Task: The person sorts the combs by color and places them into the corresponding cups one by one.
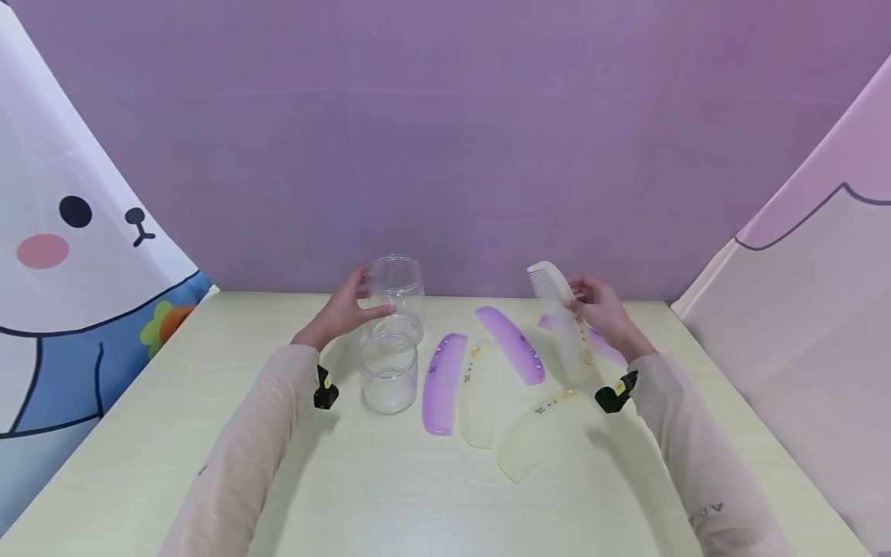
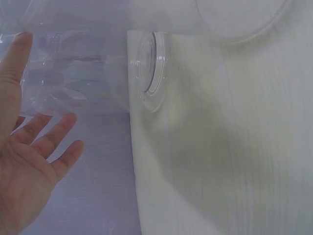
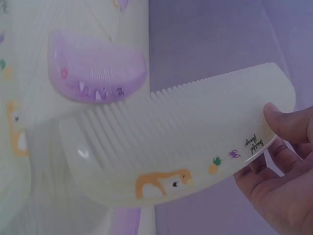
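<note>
My left hand (image 1: 351, 309) is at the left side of a clear jar (image 1: 411, 305), thumb in front and other fingers behind it. In the left wrist view its thumb touches the jar wall (image 2: 88, 73). A second clear jar (image 1: 390, 387) stands upright just in front. My right hand (image 1: 604, 313) pinches a cream comb (image 1: 550, 280) by one end, raised above the table. The right wrist view shows orange animal and pineapple prints on this comb (image 3: 195, 132). Beneath that hand lie a purple comb (image 1: 609, 348) and another cream comb (image 1: 571, 356).
Between the hands, two purple combs (image 1: 444, 387) (image 1: 511, 344) and two cream combs (image 1: 476, 406) (image 1: 529, 441) lie spread on the pale table (image 1: 418, 503). A purple cloth (image 1: 473, 155) hangs behind. Printed cloths stand at the left (image 1: 104, 271) and right (image 1: 807, 348).
</note>
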`<action>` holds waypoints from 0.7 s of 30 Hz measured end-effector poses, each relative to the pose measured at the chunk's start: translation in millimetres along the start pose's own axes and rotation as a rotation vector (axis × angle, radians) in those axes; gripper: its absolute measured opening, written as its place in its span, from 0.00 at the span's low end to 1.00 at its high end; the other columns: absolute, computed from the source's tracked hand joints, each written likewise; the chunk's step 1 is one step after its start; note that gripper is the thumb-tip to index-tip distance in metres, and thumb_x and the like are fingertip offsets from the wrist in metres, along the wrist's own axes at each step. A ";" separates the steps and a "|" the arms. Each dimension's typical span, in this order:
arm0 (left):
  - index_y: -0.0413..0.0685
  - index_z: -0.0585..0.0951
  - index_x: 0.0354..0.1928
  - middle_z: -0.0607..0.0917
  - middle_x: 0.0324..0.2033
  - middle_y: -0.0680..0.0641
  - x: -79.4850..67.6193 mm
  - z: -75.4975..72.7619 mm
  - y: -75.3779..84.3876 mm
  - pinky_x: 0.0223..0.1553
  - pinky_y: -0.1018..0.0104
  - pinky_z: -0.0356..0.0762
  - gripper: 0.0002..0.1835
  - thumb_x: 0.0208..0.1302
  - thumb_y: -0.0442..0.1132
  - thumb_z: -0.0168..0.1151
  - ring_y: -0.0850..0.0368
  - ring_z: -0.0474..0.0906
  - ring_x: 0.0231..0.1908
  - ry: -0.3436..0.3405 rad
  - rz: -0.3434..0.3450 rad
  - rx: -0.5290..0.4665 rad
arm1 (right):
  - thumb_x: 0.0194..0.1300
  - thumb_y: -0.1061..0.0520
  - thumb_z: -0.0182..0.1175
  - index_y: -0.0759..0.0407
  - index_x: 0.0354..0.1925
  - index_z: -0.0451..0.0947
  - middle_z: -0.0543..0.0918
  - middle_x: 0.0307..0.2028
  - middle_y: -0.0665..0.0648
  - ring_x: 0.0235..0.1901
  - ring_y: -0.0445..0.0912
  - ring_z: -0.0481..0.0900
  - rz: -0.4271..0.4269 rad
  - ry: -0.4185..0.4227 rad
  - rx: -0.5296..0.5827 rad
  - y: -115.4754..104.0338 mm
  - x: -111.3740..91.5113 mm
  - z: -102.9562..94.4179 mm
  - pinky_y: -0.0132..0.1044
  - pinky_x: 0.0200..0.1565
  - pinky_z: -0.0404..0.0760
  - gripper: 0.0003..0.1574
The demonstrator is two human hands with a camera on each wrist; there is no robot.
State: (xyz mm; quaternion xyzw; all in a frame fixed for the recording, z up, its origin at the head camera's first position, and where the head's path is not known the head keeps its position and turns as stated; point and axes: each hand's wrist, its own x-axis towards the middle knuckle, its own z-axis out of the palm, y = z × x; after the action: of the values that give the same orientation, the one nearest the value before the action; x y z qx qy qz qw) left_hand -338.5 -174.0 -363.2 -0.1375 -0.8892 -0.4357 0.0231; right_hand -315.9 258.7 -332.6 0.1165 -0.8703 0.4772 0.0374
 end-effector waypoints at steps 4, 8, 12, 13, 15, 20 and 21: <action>0.44 0.45 0.70 0.62 0.64 0.35 -0.4 0.2 -0.3 0.59 0.46 0.66 0.56 0.48 0.56 0.68 0.36 0.65 0.59 -0.003 0.003 -0.008 | 0.63 0.66 0.53 0.70 0.55 0.65 0.74 0.46 0.68 0.36 0.40 0.74 -0.011 0.015 0.047 -6.6 4.8 9.5 0.27 0.38 0.77 0.22; 0.45 0.45 0.70 0.62 0.64 0.36 -1.6 0.3 1.2 0.59 0.46 0.66 0.56 0.47 0.57 0.68 0.37 0.65 0.60 -0.006 -0.002 -0.010 | 0.61 0.68 0.53 0.71 0.55 0.65 0.74 0.45 0.65 0.35 0.38 0.74 -0.017 0.038 0.118 -10.6 11.4 20.2 0.32 0.42 0.79 0.23; 0.45 0.44 0.70 0.61 0.64 0.36 -1.7 0.3 1.6 0.59 0.47 0.66 0.56 0.48 0.57 0.67 0.37 0.65 0.60 -0.008 -0.006 -0.003 | 0.60 0.69 0.53 0.69 0.54 0.64 0.74 0.44 0.61 0.36 0.39 0.73 -0.001 0.053 0.175 -15.9 18.9 30.5 0.31 0.42 0.78 0.23; 0.45 0.44 0.70 0.61 0.64 0.36 -1.6 0.3 1.4 0.59 0.47 0.66 0.56 0.48 0.57 0.67 0.38 0.65 0.60 -0.007 -0.006 -0.001 | 0.60 0.69 0.53 0.69 0.55 0.64 0.74 0.45 0.61 0.37 0.40 0.73 0.002 0.054 0.186 -17.9 20.7 32.9 0.31 0.43 0.78 0.23; 0.45 0.45 0.70 0.61 0.64 0.36 -1.1 0.4 0.9 0.59 0.47 0.66 0.56 0.48 0.57 0.67 0.37 0.65 0.60 -0.005 -0.005 -0.002 | 0.60 0.69 0.53 0.69 0.55 0.63 0.73 0.46 0.63 0.39 0.43 0.73 0.012 0.058 0.196 -22.4 24.5 37.6 0.31 0.43 0.77 0.24; 0.46 0.45 0.70 0.62 0.64 0.36 -0.3 0.5 0.4 0.59 0.47 0.66 0.55 0.48 0.57 0.67 0.38 0.65 0.60 -0.002 -0.006 -0.007 | 0.60 0.68 0.53 0.68 0.55 0.63 0.73 0.47 0.63 0.43 0.46 0.72 0.009 0.062 0.230 -36.1 32.8 48.3 0.38 0.47 0.76 0.24; 0.46 0.45 0.70 0.62 0.64 0.37 -0.2 0.5 0.2 0.60 0.47 0.66 0.55 0.48 0.57 0.67 0.38 0.65 0.60 -0.002 -0.006 -0.007 | 0.60 0.67 0.54 0.67 0.54 0.64 0.74 0.45 0.61 0.42 0.46 0.72 0.000 0.068 0.241 -38.3 34.5 50.5 0.38 0.47 0.76 0.23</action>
State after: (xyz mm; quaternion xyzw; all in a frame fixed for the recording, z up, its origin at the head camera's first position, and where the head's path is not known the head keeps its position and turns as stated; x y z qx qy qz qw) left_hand -338.2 -173.5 -363.4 -0.1354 -0.8881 -0.4387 0.0204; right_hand -337.9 190.8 -322.5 0.1038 -0.8048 0.5820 0.0526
